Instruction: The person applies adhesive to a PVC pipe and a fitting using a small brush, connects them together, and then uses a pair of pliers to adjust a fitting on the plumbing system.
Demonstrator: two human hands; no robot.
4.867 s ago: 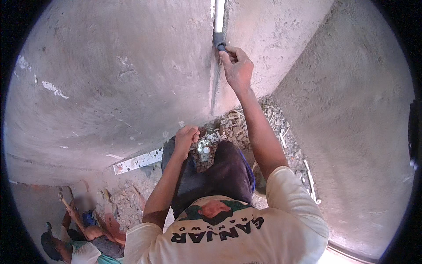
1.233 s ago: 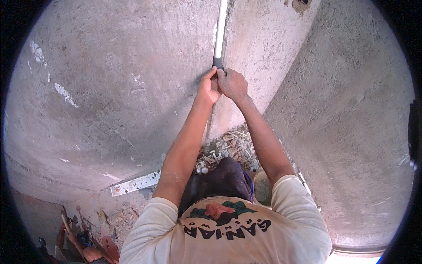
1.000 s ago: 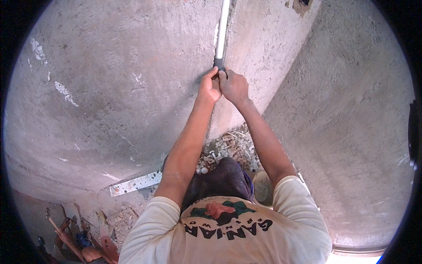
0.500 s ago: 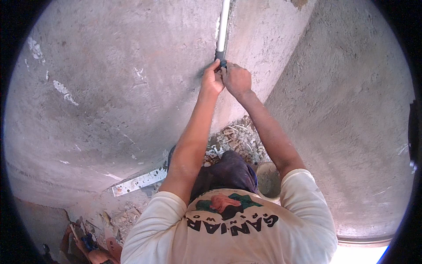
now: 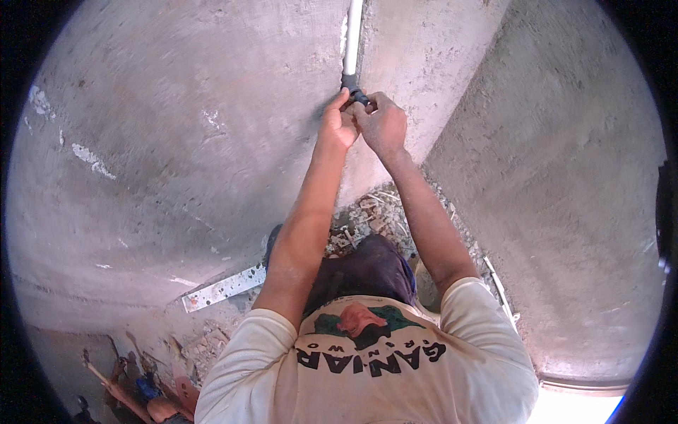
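Observation:
A white pipe (image 5: 352, 39) runs down a groove in the grey plastered wall and ends in a dark grey pipe fitting (image 5: 348, 80). My left hand (image 5: 338, 124) is closed at the fitting's lower end, its thumb against it and its other fingers partly hidden. In the pinched thumb and fingers of my right hand (image 5: 386, 126) is a small dark round plug-like piece (image 5: 361, 98), right beside the fitting. The hands touch or nearly touch each other. Whether the small piece sits inside the fitting's opening cannot be made out.
Broken rubble (image 5: 378, 212) lies at the foot of the wall, around my legs. A white dark-spotted board (image 5: 224, 288) slants at the left. A bucket (image 5: 428, 286) stands partly behind my right arm. Another person's arm (image 5: 127, 397) shows at the lower left. The right wall (image 5: 551, 177) meets this one in a corner.
The small dark piece shows more between my hands and appears tilted. My right fingers have shifted around it. The whole view has moved slightly.

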